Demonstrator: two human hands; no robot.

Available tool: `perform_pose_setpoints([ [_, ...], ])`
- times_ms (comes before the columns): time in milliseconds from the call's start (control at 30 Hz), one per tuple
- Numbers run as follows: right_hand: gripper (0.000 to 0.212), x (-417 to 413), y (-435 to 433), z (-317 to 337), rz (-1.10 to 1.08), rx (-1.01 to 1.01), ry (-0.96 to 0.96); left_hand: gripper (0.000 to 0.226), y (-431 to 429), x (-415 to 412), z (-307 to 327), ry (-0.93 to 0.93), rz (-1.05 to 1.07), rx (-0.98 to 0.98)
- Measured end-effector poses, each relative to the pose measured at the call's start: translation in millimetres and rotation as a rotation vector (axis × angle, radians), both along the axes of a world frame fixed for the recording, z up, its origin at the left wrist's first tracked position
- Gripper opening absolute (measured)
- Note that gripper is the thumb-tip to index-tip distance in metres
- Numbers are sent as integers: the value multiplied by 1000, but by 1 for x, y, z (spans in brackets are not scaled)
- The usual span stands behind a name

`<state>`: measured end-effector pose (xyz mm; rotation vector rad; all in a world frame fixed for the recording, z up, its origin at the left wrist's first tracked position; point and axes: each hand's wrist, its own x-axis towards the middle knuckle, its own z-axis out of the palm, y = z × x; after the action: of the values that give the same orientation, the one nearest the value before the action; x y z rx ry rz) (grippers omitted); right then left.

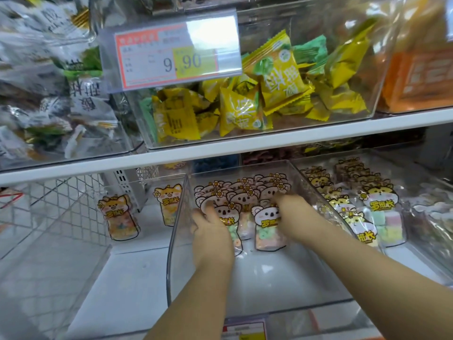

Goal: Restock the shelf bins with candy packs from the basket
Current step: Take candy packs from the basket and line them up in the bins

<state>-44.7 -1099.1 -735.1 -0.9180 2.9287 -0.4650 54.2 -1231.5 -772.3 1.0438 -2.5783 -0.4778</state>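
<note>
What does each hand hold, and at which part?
The left hand grips the left koala pack by its upper left edge. The right hand touches the right koala pack at its top; grip unclear.

right fingers (282,200) blurred, lower price tag (245,331) cropped

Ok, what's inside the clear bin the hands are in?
Koala candy packs stand in rows at the back of the clear bin. The left hand and right hand cover parts of the front packs.

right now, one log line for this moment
stage: restocking | left hand: at koala packs in middle bin | right hand: same bin, blurred | grip: cannot tell
</note>
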Motion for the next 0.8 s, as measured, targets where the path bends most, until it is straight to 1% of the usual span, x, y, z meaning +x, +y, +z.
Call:
perform_pose_setpoints([
  [33, 39, 0, -3, -3, 14, -29, -19, 67, 1, 0, 3, -30, -16, -109],
  [67, 41, 0, -7, -6, 23, -60, -28, 65, 1, 0, 5, -90, -38, -172],
  [100, 45, 0, -12, -10, 25, -90, -26, 58, 2, 2, 5, -161, -71, -164],
  [133, 50, 0, -16, -14, 19, -112, -15, 49, 1, 3, 3, -248, -130, -136],
  [167, 54, 0, -19, -18, 6, -122, 7, 39, 0, 5, 0, -325, -200, -66],
  [200, 57, 0, -21, -21, -16, -118, 41, 31, -1, 7, -3, -361, -254, 20],
  [267, 63, 0, -22, -23, -57, -72, 136, 23, -3, 12, -8, -342, -317, 207],
  [333, 72, 1, -21, -24, -75, -49, 191, 29, -2, 15, -8, -289, -378, 342],
  [367, 76, 1, -19, -25, -76, -54, 183, 36, -1, 15, -7, -281, -406, 364],
  [500, 90, 3, -13, -31, -41, -74, 102, 54, -1, 15, -8, -325, -455, 301],
  [600, 88, 3, -11, -32, -51, -143, 97, 63, 2, 17, -7, -344, -475, 228],
  [733, 91, 10, -11, -29, 25, -161, 106, 79, 8, 18, -9, -406, -555, 217],
  [800, 82, 14, -13, -28, 13, -164, 114, 80, 8, 19, -8, -430, -557, 208],
])
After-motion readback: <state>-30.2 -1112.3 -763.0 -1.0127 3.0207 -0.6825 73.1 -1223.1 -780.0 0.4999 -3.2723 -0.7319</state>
